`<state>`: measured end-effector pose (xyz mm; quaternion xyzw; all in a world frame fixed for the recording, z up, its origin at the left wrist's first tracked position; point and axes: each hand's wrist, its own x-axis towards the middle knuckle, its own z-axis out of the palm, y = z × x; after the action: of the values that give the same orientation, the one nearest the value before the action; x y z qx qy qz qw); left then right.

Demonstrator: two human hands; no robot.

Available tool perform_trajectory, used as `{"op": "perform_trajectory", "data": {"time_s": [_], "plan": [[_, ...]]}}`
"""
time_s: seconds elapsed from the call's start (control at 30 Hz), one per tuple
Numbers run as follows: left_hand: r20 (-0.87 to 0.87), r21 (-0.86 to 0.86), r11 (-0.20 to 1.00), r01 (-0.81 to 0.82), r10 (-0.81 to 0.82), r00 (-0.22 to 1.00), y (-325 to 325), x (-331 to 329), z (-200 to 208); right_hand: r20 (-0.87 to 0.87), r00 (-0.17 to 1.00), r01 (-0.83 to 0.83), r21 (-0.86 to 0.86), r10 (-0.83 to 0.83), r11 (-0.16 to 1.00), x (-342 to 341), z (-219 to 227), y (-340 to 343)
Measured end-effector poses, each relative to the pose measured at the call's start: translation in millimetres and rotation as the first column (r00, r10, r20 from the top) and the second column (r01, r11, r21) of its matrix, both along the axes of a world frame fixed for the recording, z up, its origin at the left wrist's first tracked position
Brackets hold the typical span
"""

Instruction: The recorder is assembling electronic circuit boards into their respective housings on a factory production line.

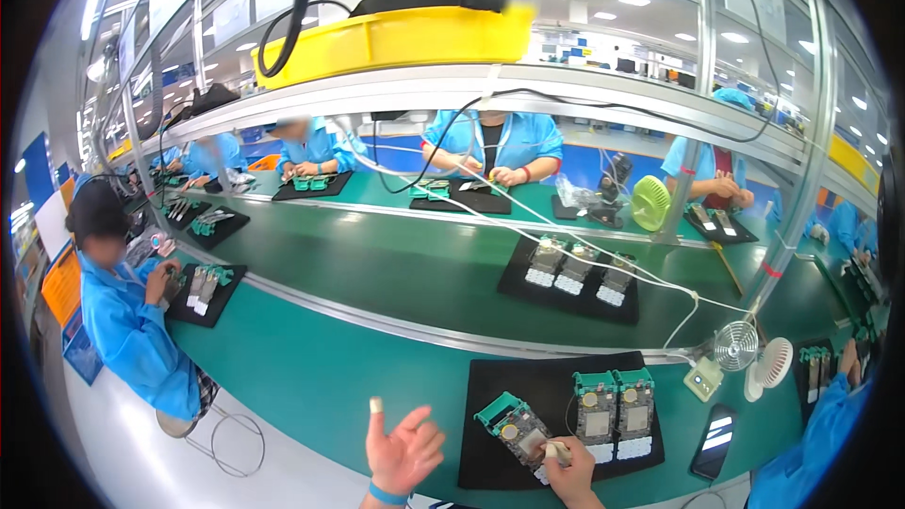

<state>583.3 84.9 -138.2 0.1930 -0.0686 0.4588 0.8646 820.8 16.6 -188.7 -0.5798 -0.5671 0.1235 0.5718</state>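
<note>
My left hand is raised beside the black mat, its fingers apart and nothing in it. It wears a blue wristband and a pale finger cot on one fingertip. On the mat, a circuit board with a green plastic frame lies tilted at the left. My right hand is over this board's lower part, fingers pinched together by its grey square plate. Whatever they pinch is too small or hidden to name. Two similar boards, one and another, lie upright side by side to the right, white pieces at their lower ends.
A phone, a small box with a dial and fans stand right of the mat. Beyond the bench rail, another mat carries three boards on the conveyor. White cables hang across. Co-workers sit left, right and opposite.
</note>
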Motion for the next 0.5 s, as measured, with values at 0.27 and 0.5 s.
{"op": "perform_trajectory", "data": {"time_s": [0.27, 0.5], "plan": [[-0.528, 0.848, 0.521, -0.100, 0.810, -0.256, 0, 24, -65, 0.011, 1.000, 0.004, -0.057, -0.003, 0.998, -2, 3, -1], [-0.497, 0.852, 0.523, -0.004, 0.807, -0.318, 2, 27, -54, -0.021, 1.000, -0.003, -0.230, -0.002, 0.973, 3, 5, -3]]}}
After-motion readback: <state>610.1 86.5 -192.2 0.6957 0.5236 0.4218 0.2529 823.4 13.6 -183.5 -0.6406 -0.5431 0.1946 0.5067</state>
